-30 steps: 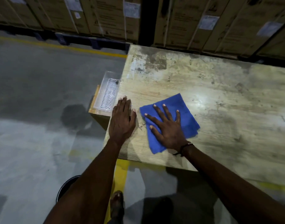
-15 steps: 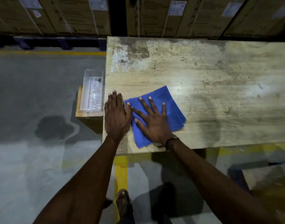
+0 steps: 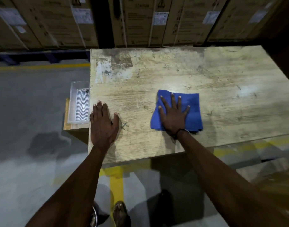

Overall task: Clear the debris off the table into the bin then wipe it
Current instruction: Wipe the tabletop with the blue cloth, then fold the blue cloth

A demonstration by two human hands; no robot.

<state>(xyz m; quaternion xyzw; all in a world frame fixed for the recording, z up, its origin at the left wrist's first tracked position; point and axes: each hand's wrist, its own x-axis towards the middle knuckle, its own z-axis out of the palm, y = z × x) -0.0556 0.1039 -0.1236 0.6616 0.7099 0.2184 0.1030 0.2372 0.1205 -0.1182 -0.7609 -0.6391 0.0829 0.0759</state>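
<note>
Clear bin (image 3: 78, 105) sits on a low stand just beside the table's (image 3: 156, 76) left edge. Left hand (image 3: 103, 124) is laid flat at that edge, fingers straight, nothing held. Blue cloth (image 3: 192, 110) is pressed mid-table under the right hand (image 3: 173, 114), fingers spread. Wiping step judged underway; unwiped far and right areas need passes next. Labels on the stacked cartons (image 3: 140, 20) can't be read.

Strapped cardboard boxes (image 3: 140, 22) line the back, and yellow floor tape (image 3: 116, 182) runs under a sandalled foot (image 3: 120, 210).
</note>
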